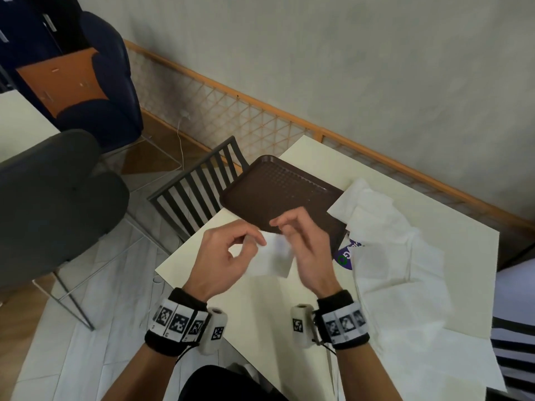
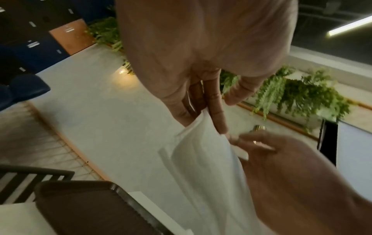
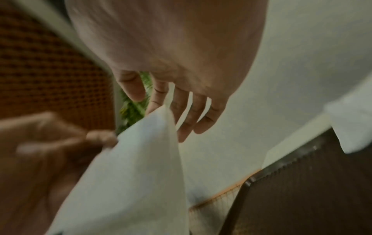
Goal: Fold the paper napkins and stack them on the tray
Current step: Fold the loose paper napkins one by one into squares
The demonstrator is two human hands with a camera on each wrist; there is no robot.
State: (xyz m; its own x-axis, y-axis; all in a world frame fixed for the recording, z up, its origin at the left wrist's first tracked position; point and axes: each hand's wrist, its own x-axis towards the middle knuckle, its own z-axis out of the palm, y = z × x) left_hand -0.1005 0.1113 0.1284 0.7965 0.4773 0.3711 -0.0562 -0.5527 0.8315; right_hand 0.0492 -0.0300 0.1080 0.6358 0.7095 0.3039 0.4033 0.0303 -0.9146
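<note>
I hold one white paper napkin [image 1: 273, 260] in the air between both hands, just in front of the brown tray [image 1: 275, 192], whose ribbed floor is bare. My left hand [image 1: 260, 241] pinches the napkin's left edge; the left wrist view shows its fingers [image 2: 218, 111] closed on the top corner of the hanging napkin [image 2: 205, 159]. My right hand [image 1: 278, 225] grips the right edge, and in the right wrist view its fingers [image 3: 157, 101] hold the tip of the napkin [image 3: 130, 167]. A loose heap of unfolded napkins [image 1: 396, 256] lies to the right of the tray.
The cream table [image 1: 260, 308] ends close on the left and at the far corner. A dark slatted chair [image 1: 199, 189] stands beyond the tray and a grey padded chair [image 1: 58, 198] to the left. A purple wrapper [image 1: 346, 257] peeks from under the heap.
</note>
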